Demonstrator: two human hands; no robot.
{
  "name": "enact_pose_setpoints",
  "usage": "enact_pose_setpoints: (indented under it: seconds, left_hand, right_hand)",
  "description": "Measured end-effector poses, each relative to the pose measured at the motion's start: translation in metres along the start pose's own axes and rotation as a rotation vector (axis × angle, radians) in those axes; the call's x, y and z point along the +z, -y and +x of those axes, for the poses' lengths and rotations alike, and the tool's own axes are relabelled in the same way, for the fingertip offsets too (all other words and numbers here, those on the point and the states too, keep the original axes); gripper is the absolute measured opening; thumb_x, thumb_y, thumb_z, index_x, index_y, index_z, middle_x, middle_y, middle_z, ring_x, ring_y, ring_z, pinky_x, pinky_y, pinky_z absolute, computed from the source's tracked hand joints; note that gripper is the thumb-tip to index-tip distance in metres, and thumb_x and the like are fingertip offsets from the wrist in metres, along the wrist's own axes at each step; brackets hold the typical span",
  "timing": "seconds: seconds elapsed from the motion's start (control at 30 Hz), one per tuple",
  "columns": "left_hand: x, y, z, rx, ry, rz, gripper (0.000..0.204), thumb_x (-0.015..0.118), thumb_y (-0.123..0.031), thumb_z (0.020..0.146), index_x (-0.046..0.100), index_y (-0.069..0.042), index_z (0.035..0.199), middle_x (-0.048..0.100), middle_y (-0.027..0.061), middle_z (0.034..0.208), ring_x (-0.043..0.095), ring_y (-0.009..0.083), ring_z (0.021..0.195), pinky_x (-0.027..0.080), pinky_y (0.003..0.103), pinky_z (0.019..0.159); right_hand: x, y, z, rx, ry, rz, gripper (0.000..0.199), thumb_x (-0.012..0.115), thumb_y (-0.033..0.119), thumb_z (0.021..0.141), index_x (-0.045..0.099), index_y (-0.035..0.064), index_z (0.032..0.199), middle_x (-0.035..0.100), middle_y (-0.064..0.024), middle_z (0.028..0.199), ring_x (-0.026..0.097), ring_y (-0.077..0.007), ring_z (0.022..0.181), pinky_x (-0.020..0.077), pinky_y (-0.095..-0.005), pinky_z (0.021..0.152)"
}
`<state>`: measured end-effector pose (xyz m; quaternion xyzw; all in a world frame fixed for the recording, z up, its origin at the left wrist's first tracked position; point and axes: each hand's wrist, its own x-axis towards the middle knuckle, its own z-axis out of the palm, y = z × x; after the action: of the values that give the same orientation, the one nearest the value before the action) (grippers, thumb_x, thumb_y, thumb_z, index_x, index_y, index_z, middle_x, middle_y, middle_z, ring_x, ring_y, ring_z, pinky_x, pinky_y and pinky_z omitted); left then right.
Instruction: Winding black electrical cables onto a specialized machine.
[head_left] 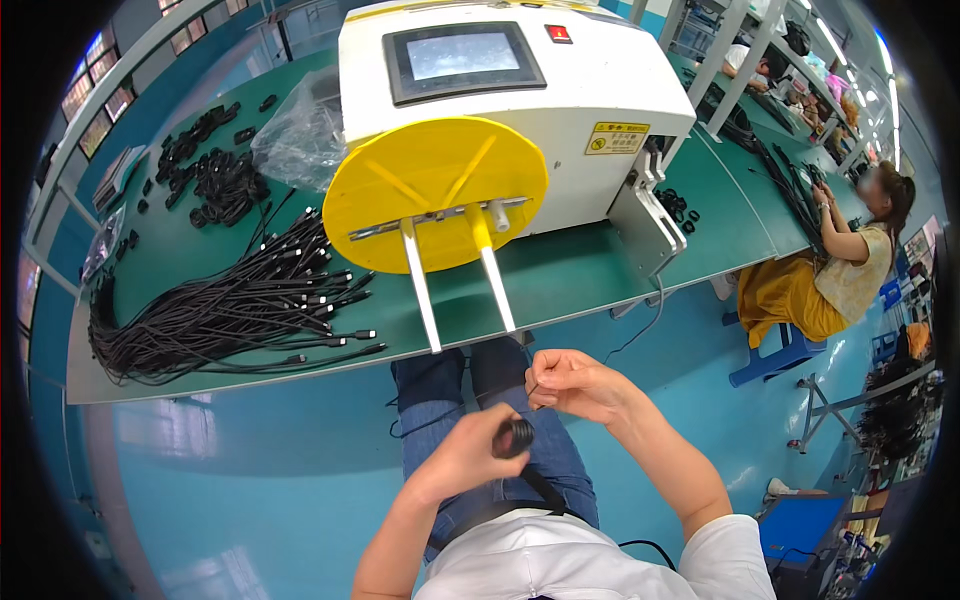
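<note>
Gripping a coiled black cable bundle (515,437) in my left hand (470,455), I pinch its thin loose end between my right hand (570,385) fingertips, just above the coil; keeping that strand taut should wrap it tidily.

Glossy teal floor (250,470) below, catching pale reflections. Long green-topped workbench (580,275) across the middle, running far right. White metal shelf uprights (735,55) far right, a blue stool (775,360) beneath that bench end. Windows (95,85) along the far left wall.
</note>
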<state>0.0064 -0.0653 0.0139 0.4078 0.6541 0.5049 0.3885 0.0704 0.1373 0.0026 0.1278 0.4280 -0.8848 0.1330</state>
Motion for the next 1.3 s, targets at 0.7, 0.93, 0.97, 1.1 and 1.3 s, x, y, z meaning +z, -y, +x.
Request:
enact_pose_setpoints:
  seconds: [0.7,0.93,0.97,1.1,1.3]
  left_hand:
    - [-0.022,0.017,0.01,0.067,-0.4,0.125,0.037,0.073,0.0,0.06,0.052,-0.001,0.09,0.053,0.0073,0.078,0.053,0.0198,0.071,0.044,0.029,0.066]
    - [-0.015,0.014,0.012,0.252,-0.527,0.111,0.041,0.075,0.0,0.057,0.051,-0.001,0.09,0.053,0.0082,0.088,0.053,0.0207,0.076,0.045,0.029,0.07]
    - [-0.015,0.015,0.012,0.261,-0.531,0.143,0.04,0.076,0.0,0.058,0.052,-0.001,0.09,0.052,0.0084,0.088,0.054,0.0215,0.076,0.045,0.029,0.069]
    - [-0.011,0.01,0.011,0.265,-0.561,0.204,0.04,0.076,-0.002,0.059,0.052,0.0,0.091,0.052,0.0093,0.087,0.055,0.0241,0.076,0.045,0.03,0.067]
    - [-0.005,-0.004,0.007,0.228,-0.609,0.144,0.046,0.074,-0.001,0.053,0.051,-0.001,0.092,0.053,0.0108,0.087,0.054,0.0267,0.075,0.046,0.031,0.068]
  right_hand:
    - [0.056,-0.03,-0.016,-0.371,-0.304,-0.818,0.016,0.059,0.006,0.084,0.067,-0.0014,0.096,0.063,-0.0073,0.082,0.061,-0.0156,0.082,0.0462,-0.0263,0.077]
    - [0.059,-0.014,-0.006,-0.319,-0.168,-0.402,0.016,0.061,0.007,0.085,0.066,-0.0048,0.094,0.055,-0.006,0.1,0.055,-0.0154,0.09,0.0451,-0.0272,0.079]
    - [0.06,-0.014,-0.005,-0.32,-0.167,-0.403,0.016,0.061,0.007,0.085,0.066,-0.0048,0.094,0.055,-0.006,0.1,0.055,-0.0154,0.09,0.0451,-0.0272,0.079]
    - [0.068,-0.015,0.0,-0.198,-0.144,-0.417,0.015,0.063,0.005,0.083,0.066,-0.0043,0.094,0.055,-0.005,0.094,0.054,-0.0146,0.09,0.0441,-0.0273,0.08]
    - [0.069,-0.017,-0.006,-0.24,-0.083,-0.111,0.013,0.064,0.002,0.081,0.068,-0.0028,0.092,0.054,-0.0037,0.092,0.054,-0.0135,0.088,0.043,-0.0268,0.08]
